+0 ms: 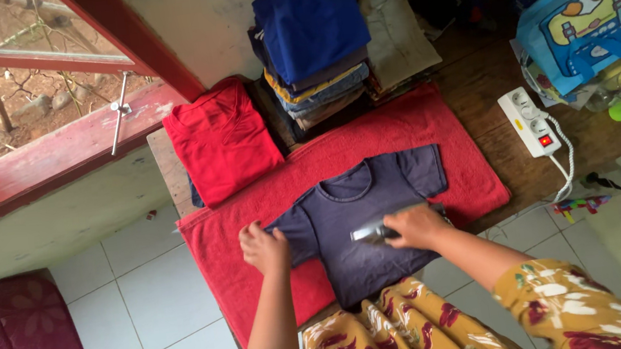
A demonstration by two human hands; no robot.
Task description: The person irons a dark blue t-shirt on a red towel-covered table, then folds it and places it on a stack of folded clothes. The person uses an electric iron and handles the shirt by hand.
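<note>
Right hand [414, 226] closed its grip on the iron [380, 230] lying crosswise mid-shirt [367, 215]; left hand [264, 247] lay flat, pinning the sleeve toward the surface's left edge

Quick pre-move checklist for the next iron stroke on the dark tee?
1. Right hand on iron: ok, grip closed on it.
2. Left hand pinning tee at the sleeve: ok.
3. Left hand apart from iron: ok.
4. Tee flat on red towel: ok where visible; hem hangs over the near edge.
5. Iron cord run: cannot tell, not visible.
6. Power strip switched on: cannot tell; its switch shows red.
</note>
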